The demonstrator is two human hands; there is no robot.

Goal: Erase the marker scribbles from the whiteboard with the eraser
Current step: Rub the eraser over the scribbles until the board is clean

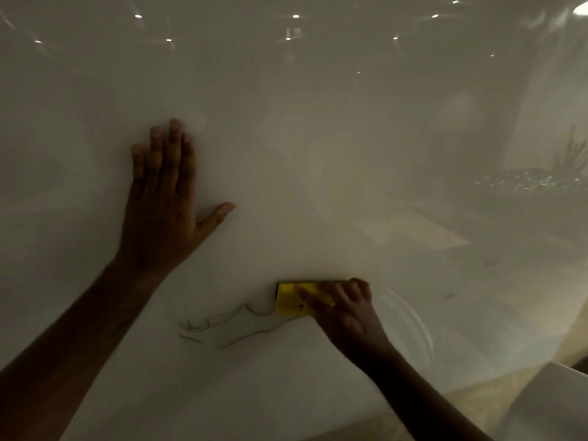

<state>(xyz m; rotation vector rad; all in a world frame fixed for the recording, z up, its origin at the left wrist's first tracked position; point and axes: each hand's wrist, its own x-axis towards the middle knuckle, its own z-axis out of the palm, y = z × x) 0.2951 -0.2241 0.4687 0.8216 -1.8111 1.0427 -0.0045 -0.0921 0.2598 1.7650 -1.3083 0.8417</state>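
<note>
Whiteboard (318, 154): glossy white sheet filling nearly the whole view; smooth, hard, reflecting ceiling lights along the far edge and a dim room at right

Left hand (162, 198): laid flat on the board at left of centre, palm down, fingers (175, 144) straight and together, thumb splayed right; grips nothing, judged to be steadying the board

Right hand (345, 308): near and right of centre, fingers curled down over the eraser, clamping it against the board

Eraser (291, 299): yellow rectangular block, matt plastic look, long axis running left to right; its left end is free, its right end covered by the hand

Marker scribbles (229, 326): thin grey looping lines, faint and partly blurred, lying just left of and slightly nearer than the eraser; their right tail appears to reach the eraser's left edge

Judgement: the remaining marks lie leftward of the right hand, so the next stroke calls for a sweep to the left and slightly nearer; board right of the eraser looks almost clean
</note>
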